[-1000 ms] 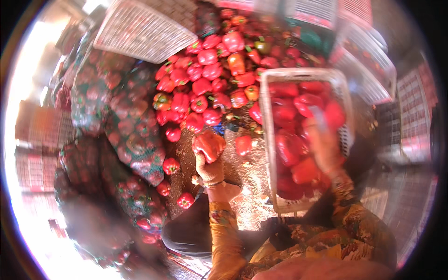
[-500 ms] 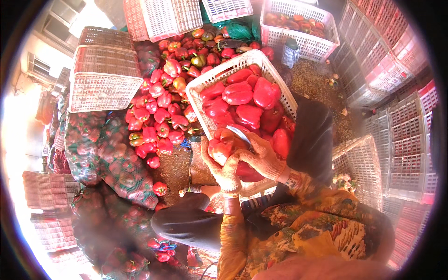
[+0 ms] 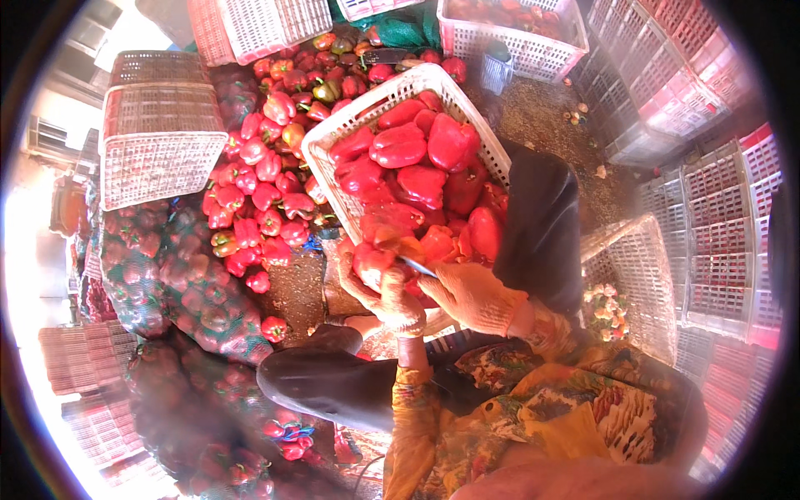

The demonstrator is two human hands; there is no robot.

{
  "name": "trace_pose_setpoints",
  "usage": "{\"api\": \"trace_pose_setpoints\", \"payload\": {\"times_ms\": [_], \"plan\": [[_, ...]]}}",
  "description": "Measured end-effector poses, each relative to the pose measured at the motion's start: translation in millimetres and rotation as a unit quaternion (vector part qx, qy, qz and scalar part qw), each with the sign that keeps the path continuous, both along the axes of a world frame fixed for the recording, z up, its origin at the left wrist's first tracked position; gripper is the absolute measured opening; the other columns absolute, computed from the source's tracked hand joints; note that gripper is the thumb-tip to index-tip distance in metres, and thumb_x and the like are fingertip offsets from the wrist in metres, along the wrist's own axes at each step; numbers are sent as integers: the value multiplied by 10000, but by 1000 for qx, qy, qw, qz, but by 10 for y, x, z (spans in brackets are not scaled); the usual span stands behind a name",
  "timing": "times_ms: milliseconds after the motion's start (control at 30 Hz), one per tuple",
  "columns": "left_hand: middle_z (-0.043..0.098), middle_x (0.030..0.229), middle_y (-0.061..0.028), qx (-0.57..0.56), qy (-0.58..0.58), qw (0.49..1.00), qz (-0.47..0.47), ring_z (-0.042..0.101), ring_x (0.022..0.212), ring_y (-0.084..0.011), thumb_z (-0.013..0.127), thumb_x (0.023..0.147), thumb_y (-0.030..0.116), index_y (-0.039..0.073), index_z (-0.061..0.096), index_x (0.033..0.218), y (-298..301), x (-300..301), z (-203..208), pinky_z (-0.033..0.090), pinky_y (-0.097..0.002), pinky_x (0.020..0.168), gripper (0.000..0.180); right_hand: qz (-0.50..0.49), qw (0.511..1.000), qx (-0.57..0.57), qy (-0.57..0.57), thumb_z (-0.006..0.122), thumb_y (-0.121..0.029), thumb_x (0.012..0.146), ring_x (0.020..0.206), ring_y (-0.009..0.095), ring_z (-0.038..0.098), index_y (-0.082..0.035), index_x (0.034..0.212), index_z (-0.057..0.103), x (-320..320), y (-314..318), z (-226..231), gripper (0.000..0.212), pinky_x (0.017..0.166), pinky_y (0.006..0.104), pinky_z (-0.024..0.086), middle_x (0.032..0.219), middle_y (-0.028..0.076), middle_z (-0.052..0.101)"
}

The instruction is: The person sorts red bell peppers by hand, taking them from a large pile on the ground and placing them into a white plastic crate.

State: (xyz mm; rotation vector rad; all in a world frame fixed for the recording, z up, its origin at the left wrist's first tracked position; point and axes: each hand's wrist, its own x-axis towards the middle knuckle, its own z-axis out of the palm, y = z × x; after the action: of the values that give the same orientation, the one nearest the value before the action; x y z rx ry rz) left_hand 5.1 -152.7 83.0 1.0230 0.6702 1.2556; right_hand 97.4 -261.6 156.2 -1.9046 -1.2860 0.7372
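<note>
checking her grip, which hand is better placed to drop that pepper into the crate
Left. The left hand already grips the red pepper beside the white crate; the right hand holds a knife.

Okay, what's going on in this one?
A person in gloves is working over a white plastic crate full of red peppers. The left hand holds one red pepper at the crate's near edge, while the right hand holds a knife against it. More peppers lie in a loose pile on the ground to the left, beside mesh sacks of peppers. Empty crates are stacked around.
</note>
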Motion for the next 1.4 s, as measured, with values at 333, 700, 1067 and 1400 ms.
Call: {"api": "trace_pose_setpoints", "payload": {"times_ms": [333,700,1067,1400], "plan": [[548,1310,-119,-41,-65,980,-184,559,1181,-250,727,881,332,54,433,1425,145,-71,-74,464,-406,1016,678,-124,972,103,171,731,-198,893,752,128,649,-83,1393,525,279,36,-73,552,654,287,510,884,31,691],[602,1239,-132,12,229,960,-159,580,1126,-258,854,718,273,11,527,1347,-274,-330,-7,467,-377,1007,756,-14,947,-46,317,759,-224,832,985,164,648,-150,1551,348,287,-124,-441,831,871,316,532,1166,70,654],[662,1131,-117,-150,137,947,-249,627,1050,-233,717,852,590,-36,605,1250,-290,-302,-468,499,-371,947,750,-112,876,-57,466,591,-102,819,468,73,483,-122,1476,421,286,-323,-178,679,424,219,393,778,15,589],[609,1285,-141,-335,-299,819,-358,620,1162,-300,563,991,378,61,539,1328,-372,-288,-1116,496,-458,1034,464,-99,801,10,590,643,-131,859,563,66,493,-68,1318,510,284,-471,-639,482,478,222,395,833,-7,568]]}}
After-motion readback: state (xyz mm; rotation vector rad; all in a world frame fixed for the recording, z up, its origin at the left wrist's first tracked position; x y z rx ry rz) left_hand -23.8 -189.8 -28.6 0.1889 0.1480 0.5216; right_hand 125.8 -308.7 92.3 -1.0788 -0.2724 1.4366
